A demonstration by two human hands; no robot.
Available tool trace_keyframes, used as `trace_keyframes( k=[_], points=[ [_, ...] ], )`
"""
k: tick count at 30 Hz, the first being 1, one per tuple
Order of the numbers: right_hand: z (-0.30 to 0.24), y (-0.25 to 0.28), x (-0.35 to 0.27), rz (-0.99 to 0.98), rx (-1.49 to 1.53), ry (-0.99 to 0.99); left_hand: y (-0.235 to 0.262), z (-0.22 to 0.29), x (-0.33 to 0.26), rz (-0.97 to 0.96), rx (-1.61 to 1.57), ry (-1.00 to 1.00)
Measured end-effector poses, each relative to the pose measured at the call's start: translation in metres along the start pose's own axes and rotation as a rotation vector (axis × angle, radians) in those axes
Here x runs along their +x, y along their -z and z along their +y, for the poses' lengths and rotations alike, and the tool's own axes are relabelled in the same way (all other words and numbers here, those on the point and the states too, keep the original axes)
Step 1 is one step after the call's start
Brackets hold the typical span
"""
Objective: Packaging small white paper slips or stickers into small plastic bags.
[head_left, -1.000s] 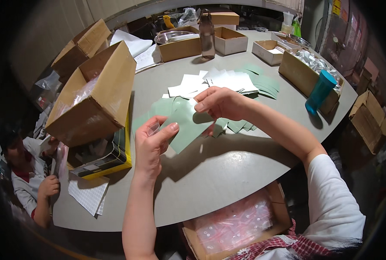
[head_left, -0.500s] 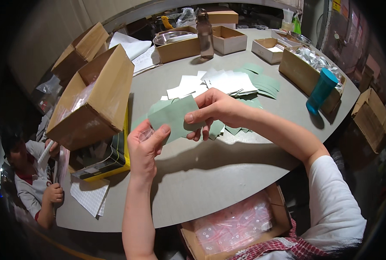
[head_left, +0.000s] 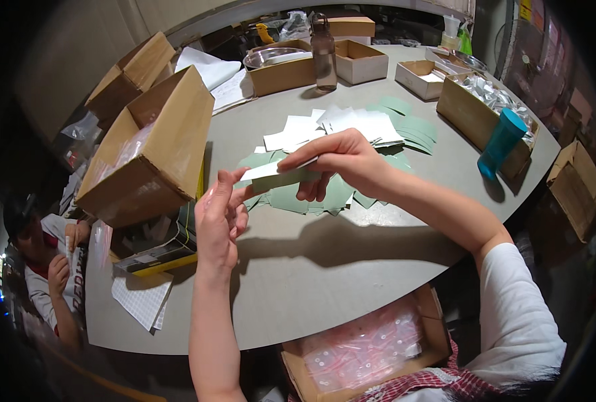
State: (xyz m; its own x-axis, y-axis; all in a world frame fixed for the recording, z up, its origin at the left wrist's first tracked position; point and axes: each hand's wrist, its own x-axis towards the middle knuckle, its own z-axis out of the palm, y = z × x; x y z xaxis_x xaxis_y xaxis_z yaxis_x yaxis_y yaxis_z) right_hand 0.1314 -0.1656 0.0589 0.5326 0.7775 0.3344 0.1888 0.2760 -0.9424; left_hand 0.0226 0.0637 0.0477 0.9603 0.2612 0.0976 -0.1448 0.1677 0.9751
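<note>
Between thumb and fingers, my right hand (head_left: 341, 161) pinches a green card (head_left: 288, 179) above the middle of the table. The card is bent over, so a strip of its white side shows on top. My left hand (head_left: 219, 218) is at the card's left end, thumb raised and fingers loosely curled, the fingertips close to its edge. A clear plastic bag (head_left: 211, 195) shows faintly at the base of that hand; most of it is hidden. Beyond and under my hands lies a loose spread of green cards (head_left: 321, 194) and white cards (head_left: 358, 125).
A tilted carton (head_left: 171, 144) of plastic bags rests on a black-and-yellow box at left. Bagged pieces fill a box (head_left: 438, 315) at my lap. Toward the right stand a blue tumbler (head_left: 502, 144) and a long box (head_left: 469, 110). A dark bottle (head_left: 323, 57) stands behind. A co-worker (head_left: 47, 268) is at far left.
The card has turned from facing me to nearly edge-on and bent, its white side now showing. My left thumb has come off it. The co-worker's hands have moved.
</note>
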Motion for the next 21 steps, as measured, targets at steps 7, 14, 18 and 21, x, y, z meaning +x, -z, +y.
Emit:
trace_keyframes(
  k=[7,14,18,21],
  points=[
    [0.006,-0.008,0.001,-0.151,-0.215,-0.055,0.006,-0.015,0.002,-0.001,0.045,-0.005],
    [0.011,-0.005,0.005,-0.156,-0.204,-0.281,-0.016,-0.026,-0.005,-0.034,0.165,-0.145],
    [0.008,-0.014,0.003,-0.144,-0.209,-0.369,-0.014,-0.029,-0.004,-0.024,0.255,-0.106],
    [0.008,-0.014,0.002,-0.119,-0.188,-0.397,-0.016,-0.025,-0.005,0.013,0.259,-0.068]
  ],
)
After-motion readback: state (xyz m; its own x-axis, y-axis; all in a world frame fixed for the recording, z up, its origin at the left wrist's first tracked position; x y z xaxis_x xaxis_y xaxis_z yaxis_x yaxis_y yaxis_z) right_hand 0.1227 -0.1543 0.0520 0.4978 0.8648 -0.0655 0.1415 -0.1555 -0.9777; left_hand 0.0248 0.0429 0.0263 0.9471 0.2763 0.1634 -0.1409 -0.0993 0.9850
